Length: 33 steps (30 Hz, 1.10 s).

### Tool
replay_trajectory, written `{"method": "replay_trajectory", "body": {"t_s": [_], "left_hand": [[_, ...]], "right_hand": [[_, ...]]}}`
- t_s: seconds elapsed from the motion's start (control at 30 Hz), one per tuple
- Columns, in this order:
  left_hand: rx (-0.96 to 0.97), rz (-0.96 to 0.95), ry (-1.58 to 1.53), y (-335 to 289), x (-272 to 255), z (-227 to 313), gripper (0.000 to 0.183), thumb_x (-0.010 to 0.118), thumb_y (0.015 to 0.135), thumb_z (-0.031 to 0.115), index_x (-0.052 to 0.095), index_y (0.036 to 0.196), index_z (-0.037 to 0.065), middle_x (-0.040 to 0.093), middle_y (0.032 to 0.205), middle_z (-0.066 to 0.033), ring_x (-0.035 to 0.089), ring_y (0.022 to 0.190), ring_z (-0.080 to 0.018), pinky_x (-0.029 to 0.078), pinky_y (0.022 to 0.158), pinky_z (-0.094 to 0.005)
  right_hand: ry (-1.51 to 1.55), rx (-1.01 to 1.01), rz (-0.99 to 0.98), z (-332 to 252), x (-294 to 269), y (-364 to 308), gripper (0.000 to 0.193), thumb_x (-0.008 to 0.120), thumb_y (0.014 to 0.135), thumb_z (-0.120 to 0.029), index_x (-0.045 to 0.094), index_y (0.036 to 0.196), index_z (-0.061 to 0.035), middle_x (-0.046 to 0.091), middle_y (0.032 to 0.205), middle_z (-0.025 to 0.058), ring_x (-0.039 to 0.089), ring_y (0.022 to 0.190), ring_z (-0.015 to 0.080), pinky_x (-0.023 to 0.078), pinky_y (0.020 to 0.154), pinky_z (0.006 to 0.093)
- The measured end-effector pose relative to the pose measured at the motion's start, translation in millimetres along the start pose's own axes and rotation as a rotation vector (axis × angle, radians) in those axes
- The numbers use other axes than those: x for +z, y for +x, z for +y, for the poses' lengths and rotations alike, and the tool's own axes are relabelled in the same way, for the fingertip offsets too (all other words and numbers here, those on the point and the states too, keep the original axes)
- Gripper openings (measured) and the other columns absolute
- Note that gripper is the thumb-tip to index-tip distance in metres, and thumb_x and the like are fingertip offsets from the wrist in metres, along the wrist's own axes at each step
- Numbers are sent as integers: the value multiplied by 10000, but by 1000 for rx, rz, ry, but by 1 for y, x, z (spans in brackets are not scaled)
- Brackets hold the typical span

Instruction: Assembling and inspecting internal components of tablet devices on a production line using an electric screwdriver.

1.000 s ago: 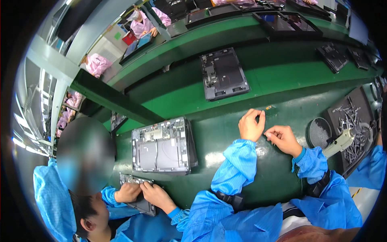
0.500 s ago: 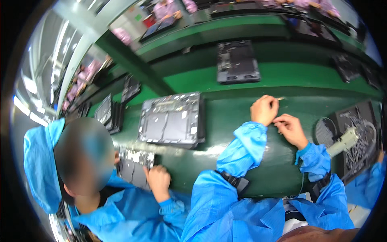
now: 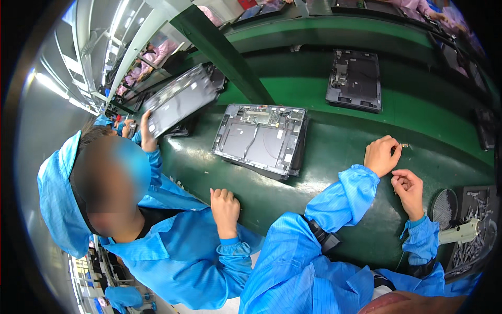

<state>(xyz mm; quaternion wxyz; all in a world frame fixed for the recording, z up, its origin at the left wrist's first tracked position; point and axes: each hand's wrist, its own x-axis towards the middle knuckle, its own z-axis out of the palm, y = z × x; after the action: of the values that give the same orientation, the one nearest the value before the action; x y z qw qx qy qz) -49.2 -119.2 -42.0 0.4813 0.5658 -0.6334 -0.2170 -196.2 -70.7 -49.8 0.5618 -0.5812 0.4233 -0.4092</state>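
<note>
My left hand (image 3: pixel 383 155) is above the green bench, thumb and fingers pinched together. A small brass-coloured metal piece (image 3: pixel 403 145) shows at its fingertips; its exact kind is too small to tell. Just nearer to me is my right hand (image 3: pixel 408 191), apart from the left, with its fingers curled in and the thumb against them. Whatever it may hold is hidden. Both blue sleeves end above the wrists, and a dark band circles my left sleeve.
Left of my hands lies a stack of opened laptop bases (image 3: pixel 259 138). Another laptop base (image 3: pixel 354 81) rests on the green ledge. At right are a tray of small metal parts (image 3: pixel 473 225), a round mesh dish (image 3: pixel 445 208) and a pale tool (image 3: pixel 460 232). A co-worker (image 3: pixel 178 246) lifts a laptop base (image 3: pixel 183 102).
The view has turned left, so the bench appears shifted right. The co-worker has raised a laptop base off the bench toward the far left. My hands keep nearly the same pose.
</note>
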Motion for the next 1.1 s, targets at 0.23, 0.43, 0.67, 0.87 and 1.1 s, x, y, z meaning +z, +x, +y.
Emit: {"method": "replay_trajectory", "body": {"t_s": [0.23,0.43,0.67,0.87,1.1], "left_hand": [[18,-7,22,1,0,-1,164,623,808,193,650,748,42,625,743,-85,603,618,-290,460,563,-391],[45,-7,21,3,3,0,169,622,816,194,644,745,42,623,740,-79,592,579,-263,453,542,-370],[10,-36,18,-1,2,1,173,619,823,189,633,739,39,606,721,-76,578,552,-248,440,523,-363],[3,-25,-1,-1,0,2,163,615,819,181,633,738,40,611,737,-82,595,599,-285,449,548,-381],[51,12,-39,0,0,-1,123,619,777,139,625,710,36,609,740,-101,605,655,-335,472,580,-422]], "right_hand": [[50,-63,15,1,1,1,232,587,825,51,593,1056,31,543,824,-8,489,654,10,396,525,145],[65,-39,15,7,-1,0,264,604,803,46,595,1067,26,549,826,-16,462,630,-9,360,515,133],[16,-41,18,5,-1,-1,250,614,794,41,615,1042,5,558,812,-23,443,605,-16,332,492,138],[12,6,-1,4,0,-3,231,608,801,47,615,1030,14,550,796,-27,441,611,-13,336,501,137],[-51,4,5,6,-3,-2,244,577,835,48,578,1076,10,532,821,-12,460,652,13,358,526,141]]}}
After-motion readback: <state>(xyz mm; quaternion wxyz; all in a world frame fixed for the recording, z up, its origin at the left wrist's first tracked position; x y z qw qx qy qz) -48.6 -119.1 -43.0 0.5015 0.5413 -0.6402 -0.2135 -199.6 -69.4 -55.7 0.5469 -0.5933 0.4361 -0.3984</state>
